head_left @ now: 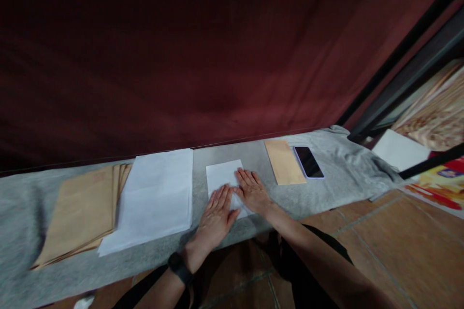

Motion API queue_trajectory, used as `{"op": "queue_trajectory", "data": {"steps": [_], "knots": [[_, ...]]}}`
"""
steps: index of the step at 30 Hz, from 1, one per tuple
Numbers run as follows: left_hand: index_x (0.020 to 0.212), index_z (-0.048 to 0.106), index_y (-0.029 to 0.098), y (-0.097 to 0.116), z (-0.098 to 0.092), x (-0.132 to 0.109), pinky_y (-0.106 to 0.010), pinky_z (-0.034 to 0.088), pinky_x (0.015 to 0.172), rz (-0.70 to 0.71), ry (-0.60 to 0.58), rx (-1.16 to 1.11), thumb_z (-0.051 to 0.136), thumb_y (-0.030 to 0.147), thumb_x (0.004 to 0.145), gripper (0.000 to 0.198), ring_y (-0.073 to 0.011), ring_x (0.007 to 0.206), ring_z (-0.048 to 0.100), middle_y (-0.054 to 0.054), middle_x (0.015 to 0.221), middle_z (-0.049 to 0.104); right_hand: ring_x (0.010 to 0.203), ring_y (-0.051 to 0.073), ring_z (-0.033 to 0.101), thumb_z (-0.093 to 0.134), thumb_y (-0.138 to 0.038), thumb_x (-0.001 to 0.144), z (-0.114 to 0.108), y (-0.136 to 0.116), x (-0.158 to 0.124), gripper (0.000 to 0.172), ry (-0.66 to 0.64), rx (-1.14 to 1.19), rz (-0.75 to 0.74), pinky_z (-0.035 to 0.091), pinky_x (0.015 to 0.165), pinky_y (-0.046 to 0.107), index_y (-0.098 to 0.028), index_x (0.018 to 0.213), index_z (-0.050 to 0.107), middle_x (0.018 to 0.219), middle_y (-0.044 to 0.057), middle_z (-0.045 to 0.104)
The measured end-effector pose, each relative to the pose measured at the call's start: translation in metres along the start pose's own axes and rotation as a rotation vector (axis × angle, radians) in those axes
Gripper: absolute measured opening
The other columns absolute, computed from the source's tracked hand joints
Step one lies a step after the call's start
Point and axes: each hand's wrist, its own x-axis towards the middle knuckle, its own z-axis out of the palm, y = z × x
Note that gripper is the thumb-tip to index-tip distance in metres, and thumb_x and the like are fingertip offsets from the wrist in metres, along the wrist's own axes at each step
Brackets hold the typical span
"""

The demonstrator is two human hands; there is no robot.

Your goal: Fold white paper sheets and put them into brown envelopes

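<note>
Two open palms down: my left hand (217, 215) and right hand (252, 192) press flat, gripping nothing, on the folded white sheet (222, 176), which lies near the front edge of the grey bench (337, 174), between paper stack (157, 198) and envelope (284, 161).

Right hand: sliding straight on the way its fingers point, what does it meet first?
The right hand lies flat on the folded white sheet; beyond that only grey cloth, then probably the red curtain.
</note>
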Motion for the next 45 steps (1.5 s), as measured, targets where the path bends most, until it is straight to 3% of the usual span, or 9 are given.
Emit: {"op": "queue_trajectory", "data": {"steps": [5,11,15,20,24,31,38,45], "knots": [[0.154,0.038,0.016,-0.001,-0.001,-0.011,-0.050,0.033,0.121,0.032,-0.032,-0.007,0.039,0.060,0.101,0.069,-0.0280,0.152,0.032,-0.017,0.162,0.037,0.151,0.025,0.032,0.034,-0.037,0.107,0.001,0.000,0.001,0.056,-0.028,-0.016,0.016,0.024,0.124,0.048,-0.017,0.159,0.032,0.165,0.009,0.030],[0.153,0.040,0.014,0.005,-0.004,-0.010,-0.053,0.025,0.123,0.018,-0.071,-0.024,0.041,0.066,0.097,0.076,-0.0307,0.154,0.026,-0.020,0.162,0.035,0.151,0.027,0.032,0.032,-0.038,0.108,-0.004,-0.003,0.000,0.054,-0.038,-0.061,0.062,0.024,0.123,0.054,-0.018,0.158,0.036,0.163,0.010,0.034],[0.153,0.040,0.015,0.016,-0.004,-0.003,-0.056,0.017,0.125,0.004,-0.068,-0.043,0.042,0.063,0.098,0.073,-0.0305,0.154,0.026,-0.019,0.162,0.037,0.151,0.026,0.032,0.029,-0.033,0.108,-0.009,-0.003,0.000,0.052,-0.063,-0.091,0.067,0.025,0.122,0.055,-0.021,0.158,0.036,0.163,0.010,0.035],[0.152,0.041,0.014,0.022,-0.003,0.003,-0.059,0.019,0.123,-0.010,-0.103,-0.056,0.043,0.057,0.099,0.069,-0.0325,0.153,0.028,-0.020,0.160,0.039,0.151,0.025,0.033,0.029,-0.033,0.107,-0.004,0.001,0.000,0.052,-0.055,-0.087,0.068,0.026,0.121,0.054,-0.020,0.158,0.035,0.162,0.010,0.037],[0.154,0.038,0.013,0.024,-0.004,0.002,-0.055,0.017,0.125,0.010,-0.133,-0.067,0.036,0.057,0.102,0.068,-0.0289,0.154,0.025,-0.018,0.163,0.036,0.151,0.027,0.032,0.031,-0.032,0.107,0.001,0.003,0.000,0.053,-0.032,-0.053,0.061,0.023,0.122,0.055,-0.017,0.157,0.037,0.163,0.009,0.036],[0.154,0.036,0.006,0.010,-0.005,0.021,-0.046,0.024,0.125,-0.173,0.002,-0.034,0.023,0.046,0.106,0.064,-0.0260,0.152,0.031,-0.018,0.161,0.038,0.149,0.026,0.036,0.031,-0.032,0.107,-0.008,0.007,0.000,0.050,-0.032,0.024,0.076,0.024,0.123,0.050,-0.017,0.153,0.045,0.160,0.008,0.042],[0.154,0.038,0.010,-0.008,0.006,0.038,-0.049,0.017,0.127,-0.208,-0.067,0.035,0.032,0.035,0.104,0.056,-0.0271,0.154,0.026,-0.015,0.164,0.033,0.152,0.022,0.030,0.024,-0.034,0.109,-0.004,-0.008,-0.012,0.054,-0.090,0.037,-0.115,0.022,0.125,0.046,-0.015,0.158,0.035,0.165,0.008,0.032],[0.157,0.034,0.022,-0.008,0.004,0.029,-0.050,0.014,0.127,-0.143,-0.043,0.066,0.032,0.042,0.107,0.055,-0.0255,0.155,0.022,-0.008,0.167,0.029,0.151,0.027,0.032,0.029,-0.039,0.108,-0.001,0.008,-0.021,0.057,-0.029,-0.059,-0.206,0.023,0.124,0.050,-0.015,0.160,0.030,0.164,0.011,0.033]]}}
